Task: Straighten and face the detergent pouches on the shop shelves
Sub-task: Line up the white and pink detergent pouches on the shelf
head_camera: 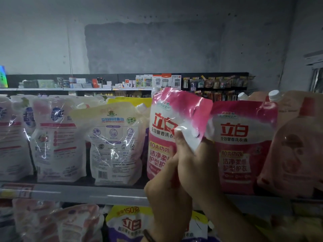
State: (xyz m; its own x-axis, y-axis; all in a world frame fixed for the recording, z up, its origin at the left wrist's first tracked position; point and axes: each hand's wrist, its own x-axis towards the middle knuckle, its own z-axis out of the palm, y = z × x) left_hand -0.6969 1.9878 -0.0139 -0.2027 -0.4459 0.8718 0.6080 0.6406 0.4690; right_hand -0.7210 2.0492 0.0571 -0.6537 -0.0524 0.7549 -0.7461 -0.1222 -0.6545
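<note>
A pink and white detergent pouch (167,123) stands at the middle of the upper shelf (87,193), front outward, its top bent over. My right hand (194,158) grips its right edge, thumb on the front. My left hand (167,194) holds its lower front corner from below. A matching pink pouch (244,145) stands just to its right, facing out. To the left, a white and yellow pouch (115,144) shows its back with a barcode. Further left stand white pouches with blue logos (56,140).
A pale pink pouch (295,154) leans at the far right of the upper shelf. The lower shelf holds a yellow-topped pouch (129,222) and pinkish pouches (56,222). A far shelf (122,84) carries boxed calculators and small goods against a grey wall.
</note>
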